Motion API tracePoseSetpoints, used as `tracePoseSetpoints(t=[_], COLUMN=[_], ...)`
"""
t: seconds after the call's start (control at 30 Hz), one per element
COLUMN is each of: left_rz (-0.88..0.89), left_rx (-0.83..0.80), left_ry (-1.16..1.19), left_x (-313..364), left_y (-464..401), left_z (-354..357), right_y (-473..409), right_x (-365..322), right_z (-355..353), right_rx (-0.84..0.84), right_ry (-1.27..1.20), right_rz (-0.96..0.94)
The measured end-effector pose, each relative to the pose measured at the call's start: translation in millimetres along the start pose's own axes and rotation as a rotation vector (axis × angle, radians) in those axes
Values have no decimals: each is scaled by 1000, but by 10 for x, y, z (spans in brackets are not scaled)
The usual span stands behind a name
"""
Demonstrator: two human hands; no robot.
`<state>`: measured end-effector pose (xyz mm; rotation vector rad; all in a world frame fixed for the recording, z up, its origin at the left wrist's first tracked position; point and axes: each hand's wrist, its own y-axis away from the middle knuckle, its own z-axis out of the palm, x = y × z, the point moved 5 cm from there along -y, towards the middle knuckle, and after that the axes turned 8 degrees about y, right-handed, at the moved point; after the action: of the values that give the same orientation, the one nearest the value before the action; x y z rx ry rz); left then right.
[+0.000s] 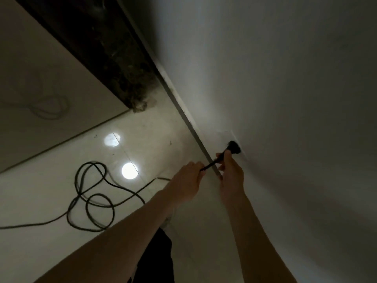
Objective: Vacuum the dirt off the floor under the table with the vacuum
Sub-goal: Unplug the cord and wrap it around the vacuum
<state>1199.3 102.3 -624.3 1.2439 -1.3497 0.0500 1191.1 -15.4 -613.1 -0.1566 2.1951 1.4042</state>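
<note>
Two hands show, the left hand (188,180) and the right hand (231,176), and both hold one black cord (91,198), which lies on the floor (51,252) in about three loops. One black plug (232,146) sits at the wall (285,78) just above the floor's right edge. Two round light spots (129,170) shine on the floor, and one dark slab (91,48) runs along its far edge.
</note>
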Motion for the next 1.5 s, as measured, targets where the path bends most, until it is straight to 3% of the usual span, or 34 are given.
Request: tracePoseSetpoints(t=[0.1,0.33,0.43,0.57,0.77,0.87,0.97,1.07,1.2,1.37,1.5], left_rz=[40,89,108,3,-129,-78,-81,-31,27,141,218], left_rx=[81,-16,-18,6,299,466,507,552,702,969,1198], left_ry=[169,-1,-70,-61,53,129,165,262,553,1025,1205], left_x=[6,147,122,-510,-871,-647,-277,218,596,573,464], left_y=[99,32,170,836,1967,2362,2805,3397,4524,6047,7018], left_z=[-37,-320,-410,-582,-840,-985,-1222,-1579,-2039,-2314,-2422], right_y=[29,117,171,618,1448,1899,2442,3107,4139,5184,6058], right_x=[23,-44,51,520,651,555,449,422,472,442,682], right_z=[39,103,146,596,996,925,910,1018,1196,1553,1855], right_rx=[27,0,-38,-191,-434,-487,-547,-747,-977,-994,-1139], right_ry=[-90,-170,-107,77,332,335,345,679,1177,1363,1462], right_rz=[3,-3,37,23,-92,-121,-169,-426,-728,-997,-1004])
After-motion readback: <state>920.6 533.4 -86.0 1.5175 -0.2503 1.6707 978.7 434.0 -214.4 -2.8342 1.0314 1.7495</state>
